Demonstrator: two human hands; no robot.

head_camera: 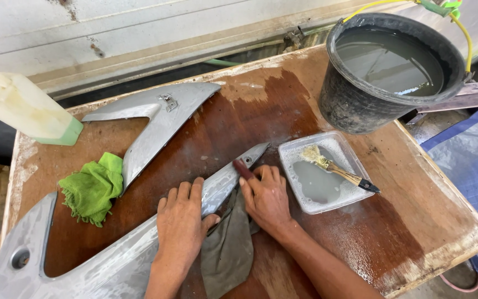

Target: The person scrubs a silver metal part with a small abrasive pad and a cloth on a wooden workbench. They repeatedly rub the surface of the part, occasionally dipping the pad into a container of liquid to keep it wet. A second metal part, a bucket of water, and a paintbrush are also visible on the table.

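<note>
Silver panel under flat spread left hand, right hand pinching maroon pad (brush tray, bucket beside)

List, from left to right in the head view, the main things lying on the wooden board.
plastic bottle → green cloth → left hand → right hand → clear tray holding a brush → black bucket
</note>
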